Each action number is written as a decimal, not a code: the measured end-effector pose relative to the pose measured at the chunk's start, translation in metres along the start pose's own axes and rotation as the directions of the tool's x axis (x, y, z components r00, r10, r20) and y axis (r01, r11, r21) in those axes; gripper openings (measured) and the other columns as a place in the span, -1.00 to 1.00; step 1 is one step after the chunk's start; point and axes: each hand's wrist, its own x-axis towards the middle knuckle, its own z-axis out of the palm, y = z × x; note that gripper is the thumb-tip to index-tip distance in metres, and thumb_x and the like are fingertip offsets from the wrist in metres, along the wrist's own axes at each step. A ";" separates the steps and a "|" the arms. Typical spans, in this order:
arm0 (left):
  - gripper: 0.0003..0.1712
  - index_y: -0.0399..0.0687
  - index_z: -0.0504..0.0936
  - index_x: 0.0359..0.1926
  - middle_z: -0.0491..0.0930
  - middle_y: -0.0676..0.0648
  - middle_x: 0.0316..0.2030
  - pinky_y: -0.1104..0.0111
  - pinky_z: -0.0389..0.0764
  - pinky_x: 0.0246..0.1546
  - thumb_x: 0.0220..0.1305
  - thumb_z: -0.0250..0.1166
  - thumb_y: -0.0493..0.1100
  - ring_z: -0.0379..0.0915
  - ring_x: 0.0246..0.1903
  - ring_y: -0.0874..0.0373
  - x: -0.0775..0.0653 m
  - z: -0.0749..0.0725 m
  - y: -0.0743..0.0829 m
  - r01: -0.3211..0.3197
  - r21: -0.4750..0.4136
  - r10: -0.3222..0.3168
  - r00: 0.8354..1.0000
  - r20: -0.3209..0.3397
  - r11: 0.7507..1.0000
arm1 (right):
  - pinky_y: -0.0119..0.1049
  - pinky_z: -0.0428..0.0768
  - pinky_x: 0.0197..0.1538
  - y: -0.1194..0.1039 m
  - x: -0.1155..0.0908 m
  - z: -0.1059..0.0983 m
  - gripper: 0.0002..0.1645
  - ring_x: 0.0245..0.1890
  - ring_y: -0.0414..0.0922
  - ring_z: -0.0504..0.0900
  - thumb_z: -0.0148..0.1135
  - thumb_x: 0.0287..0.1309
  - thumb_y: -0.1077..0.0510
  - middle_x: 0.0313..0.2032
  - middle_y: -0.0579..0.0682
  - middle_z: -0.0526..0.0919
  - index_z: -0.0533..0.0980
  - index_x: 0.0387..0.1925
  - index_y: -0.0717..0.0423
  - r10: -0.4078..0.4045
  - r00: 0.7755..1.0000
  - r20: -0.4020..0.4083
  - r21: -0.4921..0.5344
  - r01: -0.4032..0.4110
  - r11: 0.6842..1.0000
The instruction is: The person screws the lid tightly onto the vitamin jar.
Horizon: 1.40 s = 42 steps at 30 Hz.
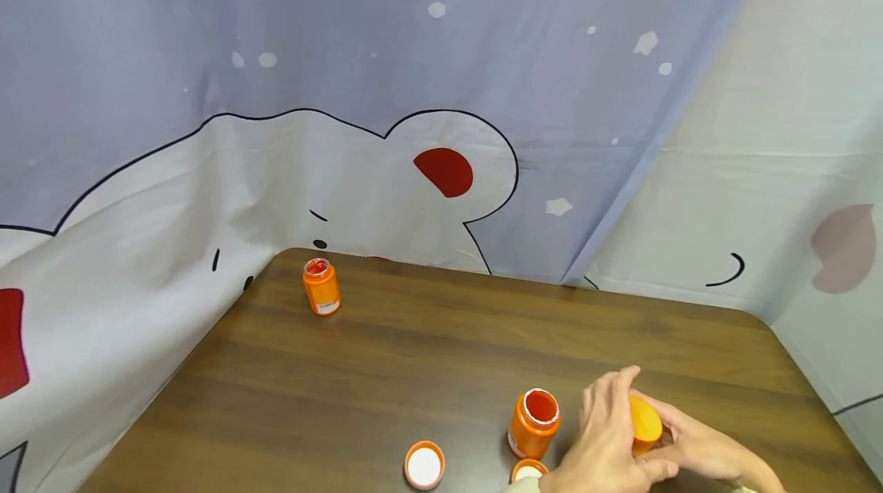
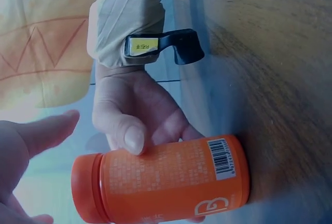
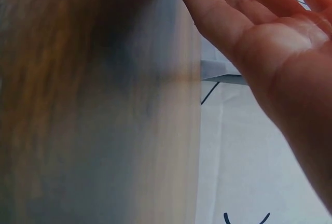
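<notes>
My right hand point(image 1: 704, 447) grips a capped orange plastic bottle point(image 2: 171, 180), its thumb pressed along the side and a barcode label showing near the base. Its lid point(image 1: 646, 420) looks yellow-orange from above. Beside the bottle, on its left, my left hand point(image 1: 603, 435) has straight fingers; in the left wrist view that hand point(image 2: 15, 156) stands apart from the lid, holding nothing. The right wrist view shows a palm point(image 3: 290, 53) with extended fingers, and the bottle is out of sight there. Left of my hands stands an open orange bottle point(image 1: 530, 435), red-orange inside with a whitish rim.
Two orange lids lie white side up near the front: one lid point(image 1: 424, 466) apart, another lid point(image 1: 528, 470) partly hidden by my left sleeve. A second open orange bottle point(image 1: 322, 290) stands at the far left of the wooden table point(image 1: 386, 370). A printed curtain point(image 1: 372, 194) hangs behind.
</notes>
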 end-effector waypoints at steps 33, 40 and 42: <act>-0.10 0.19 0.09 0.26 0.43 0.22 -0.02 0.52 0.20 -0.24 -0.05 0.41 -0.14 0.35 -0.13 0.44 0.004 -0.007 -0.001 0.020 0.071 -0.028 0.993 0.111 0.997 | -0.17 0.50 0.00 0.000 0.002 0.004 -0.22 -0.04 0.00 0.50 -0.03 0.06 0.55 0.04 0.24 0.41 -0.03 0.32 0.30 0.036 0.999 0.004 0.085 -0.036 0.996; 0.08 0.20 -0.04 0.33 0.31 0.12 0.12 0.41 0.40 -0.09 -0.11 0.43 0.16 0.31 0.03 0.29 0.002 -0.006 -0.002 0.017 0.090 -0.022 0.998 0.057 0.996 | -0.39 0.39 0.10 -0.001 -0.001 0.002 -0.18 0.14 -0.18 0.39 0.07 0.13 0.43 0.23 -0.01 0.34 -0.05 0.36 0.25 0.021 0.998 -0.054 -0.077 -0.025 0.997; 0.08 0.22 -0.02 0.33 0.28 0.12 0.08 0.41 0.43 -0.11 -0.14 0.41 0.22 0.28 0.00 0.29 0.001 -0.004 -0.003 0.037 0.113 -0.039 0.999 0.019 0.993 | -0.42 0.37 0.11 -0.002 -0.001 0.001 -0.18 0.17 -0.21 0.36 0.08 0.14 0.39 0.26 -0.07 0.31 -0.05 0.37 0.20 0.042 0.997 -0.065 -0.085 -0.048 0.995</act>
